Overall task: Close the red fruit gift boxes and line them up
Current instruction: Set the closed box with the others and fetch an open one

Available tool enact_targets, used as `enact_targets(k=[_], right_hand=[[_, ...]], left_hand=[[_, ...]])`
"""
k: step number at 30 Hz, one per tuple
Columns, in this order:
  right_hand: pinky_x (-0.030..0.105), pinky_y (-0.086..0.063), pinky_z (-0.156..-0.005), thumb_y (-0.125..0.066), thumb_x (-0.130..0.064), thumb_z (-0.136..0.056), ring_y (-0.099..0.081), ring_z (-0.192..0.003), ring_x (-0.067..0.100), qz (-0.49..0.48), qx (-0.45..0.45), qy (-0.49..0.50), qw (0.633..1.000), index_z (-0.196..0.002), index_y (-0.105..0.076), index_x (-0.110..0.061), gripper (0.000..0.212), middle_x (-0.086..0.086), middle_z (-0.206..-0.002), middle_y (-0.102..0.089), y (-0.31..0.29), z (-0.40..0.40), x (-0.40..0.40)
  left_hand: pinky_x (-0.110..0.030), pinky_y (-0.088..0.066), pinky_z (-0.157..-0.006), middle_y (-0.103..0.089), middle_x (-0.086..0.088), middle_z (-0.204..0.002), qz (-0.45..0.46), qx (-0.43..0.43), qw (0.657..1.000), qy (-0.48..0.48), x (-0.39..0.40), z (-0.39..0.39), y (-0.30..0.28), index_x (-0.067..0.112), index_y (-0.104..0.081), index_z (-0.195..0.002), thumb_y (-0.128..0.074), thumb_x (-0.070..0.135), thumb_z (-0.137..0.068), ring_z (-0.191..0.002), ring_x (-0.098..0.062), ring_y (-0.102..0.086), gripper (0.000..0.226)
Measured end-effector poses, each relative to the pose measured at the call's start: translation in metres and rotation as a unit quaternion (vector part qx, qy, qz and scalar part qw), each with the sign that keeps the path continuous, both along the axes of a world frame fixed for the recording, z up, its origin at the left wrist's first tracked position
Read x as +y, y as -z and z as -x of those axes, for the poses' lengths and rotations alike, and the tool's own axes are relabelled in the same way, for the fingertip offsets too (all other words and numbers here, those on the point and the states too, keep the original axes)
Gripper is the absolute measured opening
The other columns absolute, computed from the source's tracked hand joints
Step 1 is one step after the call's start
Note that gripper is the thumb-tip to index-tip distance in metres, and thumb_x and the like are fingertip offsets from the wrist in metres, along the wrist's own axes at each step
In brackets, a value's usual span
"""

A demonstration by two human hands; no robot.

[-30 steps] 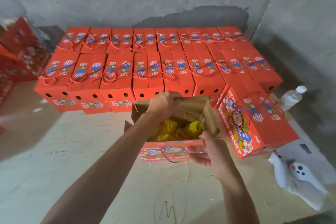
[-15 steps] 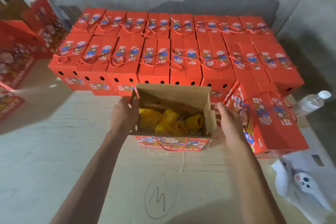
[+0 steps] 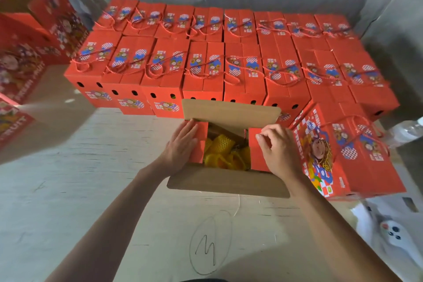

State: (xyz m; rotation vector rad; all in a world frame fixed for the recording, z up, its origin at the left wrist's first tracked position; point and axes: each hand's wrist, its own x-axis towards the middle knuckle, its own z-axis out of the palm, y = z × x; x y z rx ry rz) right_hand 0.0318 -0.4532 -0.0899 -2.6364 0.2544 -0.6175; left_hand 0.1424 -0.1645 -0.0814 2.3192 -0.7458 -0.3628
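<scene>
On the pale floor (image 3: 80,190), right in front of the person, sits the open box (image 3: 226,181), with its long brown flaps folded out at the front and the back. The left hand (image 3: 180,146) lies flat on the small red side flap (image 3: 200,142) on the left, fingers straight, pressing it down over the box. The right hand (image 3: 278,149) is on the other red side flap (image 3: 257,155); its fingers are bent, with the tips on the flap, but I cannot tell if they pinch it or only push it. Between the two flaps you can see yellow fruit in foam nets (image 3: 225,153) inside the box. Behind the open box stand two rows of closed red boxes (image 3: 206,62), side by side, with red string handles lying on top. Just to the right, another closed red box (image 3: 343,151) leans at a tilt, very near the right hand. More red boxes (image 3: 27,52) are on the far left, blurry. A plastic bottle (image 3: 409,130) lies at the right edge. A white bag with a little face (image 3: 389,233) is at the lower right. A pencil mark in a circle (image 3: 209,242) is drawn on the floor.
</scene>
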Motion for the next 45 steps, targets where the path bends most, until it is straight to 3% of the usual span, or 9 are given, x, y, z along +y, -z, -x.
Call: enact_targets(k=[7, 12, 18, 24, 27, 31, 36, 41, 45], right_hand=[[0.031, -0.048, -0.084, -0.071, -0.036, -0.093, -0.054, -0.109, 0.024, 0.006, -0.035, 0.142, 0.989, -0.124, -0.056, -0.003, 0.047, 0.015, -0.118, -0.06, 0.01, -0.002, 0.0], [0.036, -0.059, -0.08, -0.073, -0.026, -0.093, -0.068, -0.115, 0.033, -0.016, -0.005, 0.106, 0.994, -0.154, -0.033, 0.004, 0.079, 0.024, -0.134, -0.063, 0.013, -0.007, 0.003], [0.025, -0.056, -0.066, -0.074, -0.034, -0.09, -0.071, -0.09, 0.02, -0.063, -0.071, 0.089, 0.992, -0.116, -0.055, -0.01, 0.04, 0.007, -0.107, -0.072, 0.016, -0.004, -0.004], [0.027, -0.059, -0.055, -0.074, -0.061, -0.086, -0.074, -0.084, 0.013, -0.041, -0.056, 0.015, 0.998, -0.097, -0.046, -0.021, 0.05, -0.001, -0.112, -0.075, 0.015, -0.001, -0.015], [0.033, -0.061, -0.059, -0.067, -0.074, -0.084, -0.075, -0.089, 0.017, -0.061, -0.037, -0.008, 0.997, -0.093, -0.04, -0.025, 0.057, -0.004, -0.119, -0.074, 0.01, -0.003, -0.023], [0.027, -0.05, -0.052, -0.065, -0.074, -0.084, -0.07, -0.071, 0.019, -0.005, 0.021, -0.063, 0.998, -0.092, -0.035, -0.021, 0.061, 0.001, -0.099, -0.076, 0.003, -0.004, -0.033], [0.04, -0.052, -0.101, -0.063, -0.062, -0.092, -0.068, -0.116, 0.019, -0.035, 0.083, -0.143, 0.986, -0.137, -0.057, -0.013, 0.067, 0.001, -0.131, -0.07, -0.014, -0.006, -0.04], [0.003, -0.034, -0.103, -0.045, -0.072, -0.097, -0.05, -0.12, -0.008, -0.026, 0.072, -0.195, 0.978, -0.137, -0.065, -0.018, 0.07, -0.008, -0.13, -0.064, -0.016, 0.005, -0.047], [0.043, -0.059, -0.091, -0.054, -0.054, -0.098, -0.068, -0.117, 0.022, -0.025, 0.024, -0.151, 0.988, -0.133, -0.066, -0.008, 0.059, 0.005, -0.131, -0.069, 0.001, 0.011, -0.049]], left_hand=[[-0.056, -0.051, -0.093, -0.062, -0.014, -0.126, 0.016, -0.14, 0.989, -0.041, -0.004, -0.015, 0.001, 0.013, -0.071, -0.13, -0.085, 0.02, -0.083, -0.114, -0.04, -0.054, 0.049], [-0.051, -0.046, -0.092, -0.065, -0.005, -0.126, -0.002, -0.167, 0.984, -0.059, -0.001, -0.011, 0.0, 0.019, -0.076, -0.123, -0.063, 0.043, -0.097, -0.113, -0.035, -0.054, 0.038], [-0.051, -0.045, -0.087, -0.063, -0.011, -0.099, 0.039, -0.124, 0.986, -0.109, -0.004, -0.016, 0.005, 0.003, -0.059, -0.101, -0.078, 0.022, -0.09, -0.096, -0.032, -0.054, 0.029], [-0.039, -0.053, -0.079, -0.056, 0.003, -0.121, 0.117, -0.043, 0.978, -0.167, -0.001, -0.01, -0.002, 0.017, -0.042, -0.137, -0.081, 0.044, -0.085, -0.1, -0.018, -0.063, 0.07], [-0.052, -0.054, -0.091, -0.061, -0.006, -0.132, 0.089, -0.115, 0.984, -0.103, 0.004, -0.009, -0.004, 0.01, -0.062, -0.132, -0.065, 0.05, -0.094, -0.115, -0.031, -0.058, 0.056], [-0.055, -0.041, -0.113, -0.054, -0.011, -0.15, 0.025, -0.137, 0.989, -0.043, 0.015, -0.007, -0.006, 0.009, -0.063, -0.138, -0.044, 0.073, -0.091, -0.141, -0.036, -0.045, 0.082], [-0.055, -0.038, -0.117, -0.05, -0.01, -0.154, 0.01, -0.074, 0.997, -0.028, 0.017, -0.015, -0.011, 0.01, -0.054, -0.147, -0.029, 0.08, -0.092, -0.146, -0.028, -0.041, 0.092], [-0.053, -0.035, -0.118, -0.043, -0.005, -0.159, -0.031, -0.052, 0.998, 0.014, 0.019, -0.025, -0.014, 0.013, -0.046, -0.153, -0.042, 0.064, -0.098, -0.147, -0.023, -0.035, 0.075], [-0.052, -0.037, -0.116, -0.044, -0.005, -0.158, -0.034, -0.059, 0.997, 0.025, 0.012, -0.031, -0.015, 0.013, -0.046, -0.153, -0.046, 0.056, -0.099, -0.145, -0.023, -0.037, 0.069]])
